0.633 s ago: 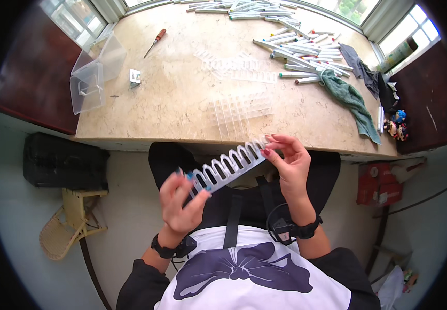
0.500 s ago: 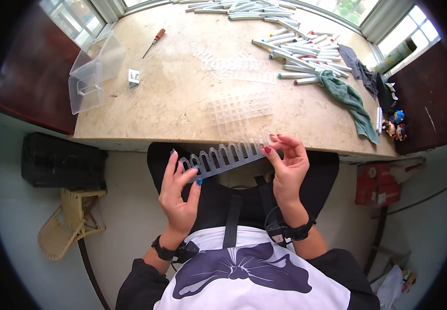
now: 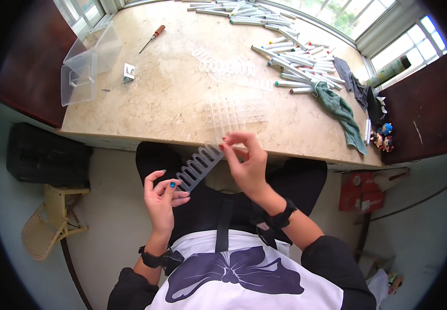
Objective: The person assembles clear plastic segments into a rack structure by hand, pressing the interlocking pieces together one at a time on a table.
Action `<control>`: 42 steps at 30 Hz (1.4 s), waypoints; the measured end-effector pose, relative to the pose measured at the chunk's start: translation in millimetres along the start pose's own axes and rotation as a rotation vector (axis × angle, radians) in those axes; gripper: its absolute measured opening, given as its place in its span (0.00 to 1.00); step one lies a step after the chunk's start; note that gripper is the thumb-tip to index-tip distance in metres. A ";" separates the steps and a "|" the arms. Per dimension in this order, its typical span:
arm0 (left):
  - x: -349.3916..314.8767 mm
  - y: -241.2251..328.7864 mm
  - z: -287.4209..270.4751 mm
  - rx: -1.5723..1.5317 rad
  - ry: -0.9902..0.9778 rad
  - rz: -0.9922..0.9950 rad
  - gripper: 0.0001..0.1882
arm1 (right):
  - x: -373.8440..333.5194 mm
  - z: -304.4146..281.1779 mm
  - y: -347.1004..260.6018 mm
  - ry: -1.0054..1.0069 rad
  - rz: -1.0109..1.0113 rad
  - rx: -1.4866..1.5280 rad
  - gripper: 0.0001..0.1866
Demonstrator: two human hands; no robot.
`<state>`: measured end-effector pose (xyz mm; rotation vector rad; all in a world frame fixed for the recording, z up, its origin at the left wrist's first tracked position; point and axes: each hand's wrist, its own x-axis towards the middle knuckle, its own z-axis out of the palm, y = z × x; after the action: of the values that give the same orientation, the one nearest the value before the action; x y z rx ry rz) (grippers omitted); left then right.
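Between my hands, over my lap at the counter's front edge, is a clear plastic strip with a row of rounded slots (image 3: 198, 166), slanting up to the right. My left hand (image 3: 161, 199) pinches its lower left end between thumb and fingers. At the upper right end, my right hand (image 3: 246, 163) grips it with thumb and forefinger. Just beyond, a clear slotted grid (image 3: 239, 113) lies on the counter. Farther back lie several more clear slotted strips (image 3: 233, 70), partly overlapping.
On the stone counter (image 3: 151, 113) are a clear plastic box (image 3: 81, 77), a screwdriver (image 3: 152, 39), a small metal bracket (image 3: 129, 73), many markers (image 3: 306, 64) and a green cloth (image 3: 339, 111). Small figurines (image 3: 384, 137) stand at the right. A beige chair (image 3: 53, 217) is below left.
The slotted strip has swung to a steeper slant and shifted left, with both hands still on it. My right hand has moved left. The whole view has shifted slightly.
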<state>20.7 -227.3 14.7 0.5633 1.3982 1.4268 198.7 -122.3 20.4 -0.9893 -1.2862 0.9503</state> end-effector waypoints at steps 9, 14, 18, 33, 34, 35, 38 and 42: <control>25.1 -13.6 -14.5 0.014 0.035 0.137 0.17 | 142.0 -61.5 38.6 -0.394 0.597 -0.449 0.16; 68.9 -4.9 -4.1 0.062 0.019 0.381 0.19 | 151.2 -56.3 46.2 -0.504 0.628 -0.516 0.17; 119.8 5.3 12.2 0.152 -0.020 0.475 0.19 | 153.3 -54.2 45.0 -0.498 0.650 -0.616 0.17; 194.5 -36.8 41.9 0.478 0.066 0.731 0.12 | 103.5 -34.0 41.4 -0.123 0.091 -0.927 0.16; 193.5 -35.9 42.3 0.483 0.074 0.722 0.12 | 95.9 -29.2 36.5 -0.100 0.106 -0.950 0.13; 192.7 -35.4 43.0 0.488 0.082 0.713 0.11 | 94.3 -30.6 42.9 -0.044 0.019 -0.901 0.12; 191.3 -33.4 45.5 0.514 0.087 0.745 0.11 | 108.8 -44.8 53.6 0.109 -0.247 -0.827 0.15; 191.8 -35.1 44.5 0.552 0.104 0.775 0.11 | 148.1 -40.2 47.4 0.156 -0.662 -0.943 0.21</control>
<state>-1.0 -46.6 -68.0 1.5298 1.7647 1.6544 246.6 31.0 19.2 -1.1632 -1.7943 -0.2951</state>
